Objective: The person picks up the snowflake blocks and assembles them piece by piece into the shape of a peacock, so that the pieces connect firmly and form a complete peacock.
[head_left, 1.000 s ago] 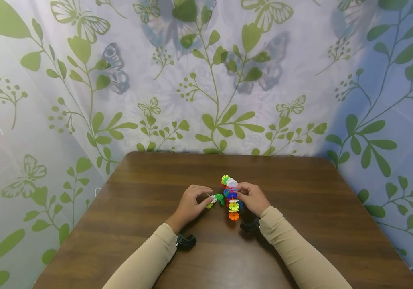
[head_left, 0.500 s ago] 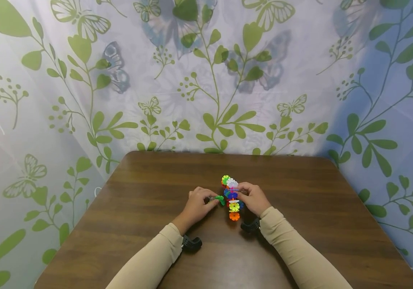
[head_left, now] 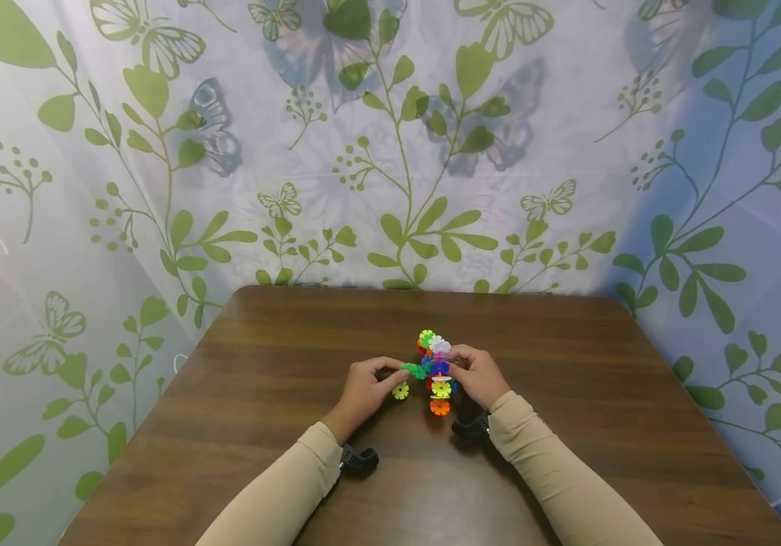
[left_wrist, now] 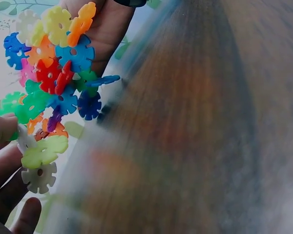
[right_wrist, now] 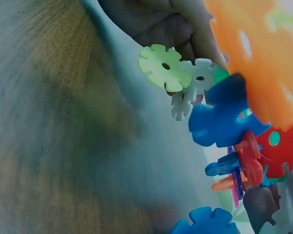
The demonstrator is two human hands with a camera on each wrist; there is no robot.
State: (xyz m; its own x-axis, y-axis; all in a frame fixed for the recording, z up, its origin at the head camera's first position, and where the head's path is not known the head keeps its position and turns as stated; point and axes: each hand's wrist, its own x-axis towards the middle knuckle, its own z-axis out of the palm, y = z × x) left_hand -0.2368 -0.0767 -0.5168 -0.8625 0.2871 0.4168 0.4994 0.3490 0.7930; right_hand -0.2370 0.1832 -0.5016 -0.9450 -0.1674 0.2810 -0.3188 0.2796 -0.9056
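Note:
A model of interlocking notched plastic discs (head_left: 440,388) in many colours stands upright over the table, and my right hand (head_left: 481,375) grips its right side. From the left, my left hand (head_left: 356,394) pinches a short chain of discs between thumb and fingers. Green discs (head_left: 416,371) lead from those fingertips to the model's blue middle, overlapping it in the head view. A yellow-green disc (left_wrist: 45,151) and a white disc (left_wrist: 39,178) hang at the chain's lower end. In the right wrist view, an orange disc (right_wrist: 263,58) and a blue disc (right_wrist: 219,117) partly hide the join.
The brown wooden table (head_left: 281,470) reaches back to a hanging cloth (head_left: 390,152) printed with leaves and butterflies. A black wrist strap (head_left: 359,460) sits below the left sleeve, and another black strap (head_left: 470,426) is by the right cuff.
My left hand has shifted slightly right and turned its chain. The green discs now tilt toward the model, and the yellow-green disc shows below the fingers. My right hand stays almost still.

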